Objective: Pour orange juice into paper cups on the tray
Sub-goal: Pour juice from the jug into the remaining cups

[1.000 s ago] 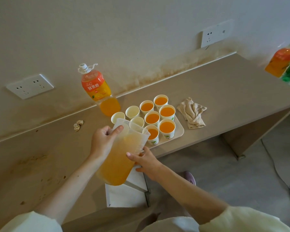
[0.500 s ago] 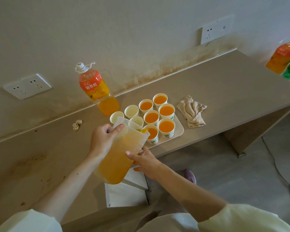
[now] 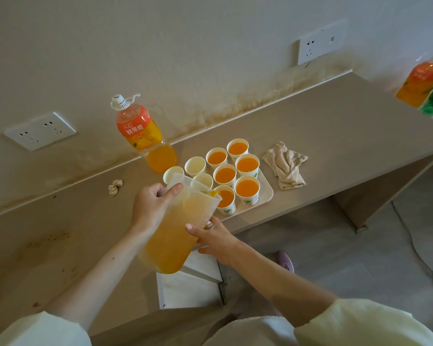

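Note:
A clear plastic jug [image 3: 175,228] of orange juice is tilted toward the tray [image 3: 266,196]. My left hand [image 3: 150,206] grips its rim and handle side. My right hand [image 3: 214,239] holds the jug's lower side, fingers curled round it. Juice runs from the spout into the front paper cup [image 3: 226,199]. Several paper cups stand on the tray: those on the right, such as one front cup [image 3: 247,189], hold juice; three on the left, such as one rear cup [image 3: 195,166], look empty.
A large orange juice bottle [image 3: 141,132] stands behind the tray by the wall. A crumpled cloth [image 3: 286,166] lies right of the tray. Crumpled paper [image 3: 115,187] lies at the left. Two more bottles [image 3: 421,83] stand far right. The desk edge [image 3: 298,212] runs just in front of the tray.
The jug has tipped further forward over the front cup, and juice now reaches the spout and flows into that cup.

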